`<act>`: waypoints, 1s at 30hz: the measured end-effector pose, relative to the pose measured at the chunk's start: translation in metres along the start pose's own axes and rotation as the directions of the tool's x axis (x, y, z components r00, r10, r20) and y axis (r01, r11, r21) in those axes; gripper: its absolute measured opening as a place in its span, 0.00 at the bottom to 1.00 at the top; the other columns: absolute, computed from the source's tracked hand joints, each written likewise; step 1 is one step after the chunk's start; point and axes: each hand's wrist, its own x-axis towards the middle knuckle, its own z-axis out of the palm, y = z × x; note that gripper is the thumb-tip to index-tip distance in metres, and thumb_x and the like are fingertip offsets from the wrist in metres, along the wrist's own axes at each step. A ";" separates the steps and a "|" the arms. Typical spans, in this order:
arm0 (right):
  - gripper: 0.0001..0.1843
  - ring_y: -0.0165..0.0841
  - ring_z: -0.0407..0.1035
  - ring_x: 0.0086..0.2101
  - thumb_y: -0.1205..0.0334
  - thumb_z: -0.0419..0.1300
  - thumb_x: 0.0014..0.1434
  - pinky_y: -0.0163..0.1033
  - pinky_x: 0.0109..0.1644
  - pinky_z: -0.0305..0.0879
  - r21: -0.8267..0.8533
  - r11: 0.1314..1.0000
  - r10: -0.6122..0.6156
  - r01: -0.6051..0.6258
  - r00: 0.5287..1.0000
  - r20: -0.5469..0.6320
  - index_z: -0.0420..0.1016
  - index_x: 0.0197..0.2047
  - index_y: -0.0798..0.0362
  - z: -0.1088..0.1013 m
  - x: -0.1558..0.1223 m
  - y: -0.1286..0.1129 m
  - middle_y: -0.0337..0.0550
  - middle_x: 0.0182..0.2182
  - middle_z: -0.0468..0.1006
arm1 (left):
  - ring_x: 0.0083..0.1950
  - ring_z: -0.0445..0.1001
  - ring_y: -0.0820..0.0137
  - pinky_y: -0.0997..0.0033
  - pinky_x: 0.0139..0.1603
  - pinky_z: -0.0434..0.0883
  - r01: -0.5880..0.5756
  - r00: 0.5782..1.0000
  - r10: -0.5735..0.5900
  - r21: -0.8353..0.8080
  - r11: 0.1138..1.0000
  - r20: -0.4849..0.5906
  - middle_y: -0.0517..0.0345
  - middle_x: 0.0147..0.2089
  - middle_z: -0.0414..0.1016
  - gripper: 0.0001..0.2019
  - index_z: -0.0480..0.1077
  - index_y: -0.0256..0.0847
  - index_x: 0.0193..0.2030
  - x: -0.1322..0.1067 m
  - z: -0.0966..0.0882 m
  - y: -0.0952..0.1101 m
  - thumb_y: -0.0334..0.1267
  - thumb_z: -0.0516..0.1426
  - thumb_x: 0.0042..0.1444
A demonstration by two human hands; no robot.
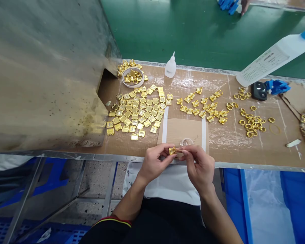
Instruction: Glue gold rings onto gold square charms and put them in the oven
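My left hand (152, 162) pinches a small gold metal piece (172, 150) between thumb and fingertips, just above the table's front edge. The fingers of my right hand (201, 166) are closed on a thin stick-like item (179, 151), its tip pointing at the gold piece; its exact kind is too small to tell. Beneath and behind both hands lies a cardboard pad (184, 128) with white tape down its sides. A small clear round dish (186, 142) sits on the pad, just beyond my right fingertips.
Flat gold plates (142, 110) cover the left; gold pieces with rings (210, 107) and loose gold rings (254, 123) lie right. A tape roll (132, 77), dropper bottle (170, 67), large bottle (271, 61) and black fob (259, 90) stand behind. A metal housing (48, 74) blocks the left.
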 end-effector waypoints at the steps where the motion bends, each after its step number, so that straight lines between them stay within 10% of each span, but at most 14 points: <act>1: 0.08 0.28 0.80 0.23 0.71 0.58 0.70 0.29 0.29 0.77 -0.004 1.000 -0.002 0.002 1.000 0.004 0.76 0.40 0.49 0.000 0.000 0.000 0.37 0.32 0.86 | 0.33 0.84 0.70 0.77 0.34 0.81 0.002 1.000 -0.002 -0.001 1.000 0.002 0.51 0.38 0.87 0.10 0.80 0.35 0.48 0.000 0.000 0.000 0.31 0.65 0.60; 30: 0.11 0.29 0.78 0.25 0.72 0.56 0.70 0.31 0.30 0.72 -0.135 0.980 -0.147 0.148 0.989 0.017 0.75 0.40 0.47 0.001 0.003 0.000 0.37 0.32 0.85 | 0.35 0.85 0.69 0.75 0.36 0.82 -0.014 1.000 0.014 0.015 1.000 0.005 0.50 0.41 0.87 0.09 0.80 0.35 0.48 0.001 0.000 0.003 0.32 0.64 0.60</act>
